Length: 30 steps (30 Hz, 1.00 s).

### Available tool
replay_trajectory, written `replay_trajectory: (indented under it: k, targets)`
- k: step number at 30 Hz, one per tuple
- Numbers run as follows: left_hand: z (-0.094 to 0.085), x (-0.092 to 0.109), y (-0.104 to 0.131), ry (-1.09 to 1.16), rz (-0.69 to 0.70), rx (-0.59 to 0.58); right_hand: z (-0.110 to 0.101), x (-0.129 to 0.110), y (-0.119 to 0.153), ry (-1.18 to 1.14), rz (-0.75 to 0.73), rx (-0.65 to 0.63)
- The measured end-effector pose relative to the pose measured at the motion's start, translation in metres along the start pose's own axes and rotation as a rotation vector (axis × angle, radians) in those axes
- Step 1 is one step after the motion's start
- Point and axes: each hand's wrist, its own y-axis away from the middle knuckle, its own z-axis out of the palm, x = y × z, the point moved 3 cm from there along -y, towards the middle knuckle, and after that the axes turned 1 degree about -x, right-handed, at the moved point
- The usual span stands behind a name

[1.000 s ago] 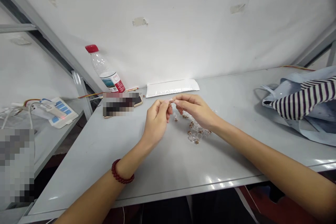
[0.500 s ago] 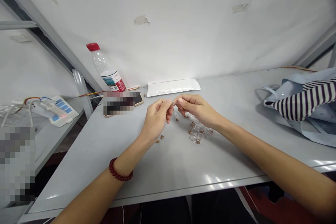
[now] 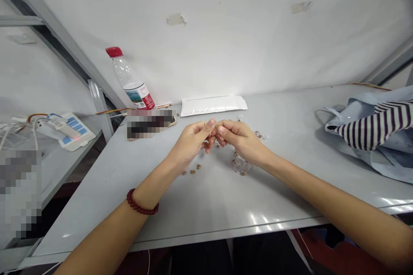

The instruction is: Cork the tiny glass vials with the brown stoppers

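Note:
My left hand (image 3: pixel 195 139) and my right hand (image 3: pixel 240 139) meet over the middle of the table, thumbs and fingers pinched together. Between the fingertips, a bit of brown cork stopper (image 3: pixel 217 126) shows, at my left hand's side. The small clear glass bottle in my right fingers is mostly hidden by them. Several tiny glass bottles (image 3: pixel 241 166) with brown corks lie under and around my right hand. A few loose corks (image 3: pixel 192 172) rest on the table below my left hand. A dark red bead bracelet (image 3: pixel 142 204) circles my left wrist.
On the grey table (image 3: pixel 200 215), a white padded packet (image 3: pixel 213 105) lies by the wall. At left stand a red-capped plastic bottle (image 3: pixel 132 81) and a partly blurred phone (image 3: pixel 172 121). A striped bag (image 3: pixel 371 129) sits at right; a power strip (image 3: pixel 75 131) lies on the side shelf.
My hands have closed in on each other, and the clear piece seen between the fingertips is now largely covered. More of the bottles behind my right hand show.

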Motion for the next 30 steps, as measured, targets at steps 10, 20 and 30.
replay_trajectory:
  k: [10,20,30]
  targets:
    - [-0.087,0.009,-0.011,-0.985,-0.046,0.235,-0.031,0.026,-0.016,0.733,0.049,0.039]
    - [-0.074,-0.020,-0.014,-1.090,0.006,0.099,0.022,0.010,0.003,0.734,-0.290,-0.286]
    - [-0.065,-0.014,-0.010,-1.140,-0.022,0.025,0.041,0.023,0.008,0.761,-0.171,-0.425]
